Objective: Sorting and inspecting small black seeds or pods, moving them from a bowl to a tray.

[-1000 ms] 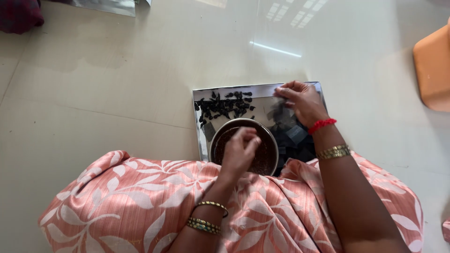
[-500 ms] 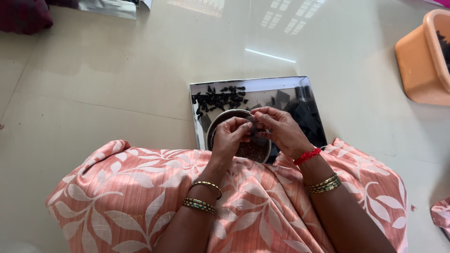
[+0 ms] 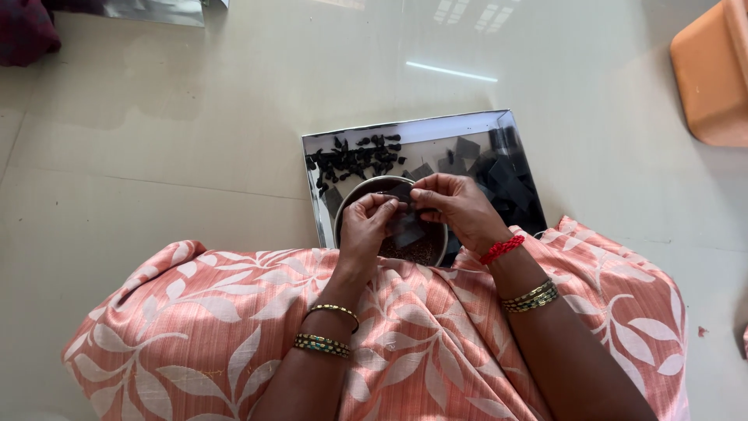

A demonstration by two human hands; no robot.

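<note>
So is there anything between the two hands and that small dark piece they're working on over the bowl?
Nothing visible. Left hand and right hand both pinch the small dark piece directly, above the round metal bowl on the steel tray.

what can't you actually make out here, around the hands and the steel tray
- Head view: what the dark square piece is made of; the fingers of both hands cover its top.
- Round bowl: its contents are mostly hidden by the left hand and right hand.
- Small black bits on the steel tray: too small to identify.
- Orange tub: cut off by the frame edge.
</note>
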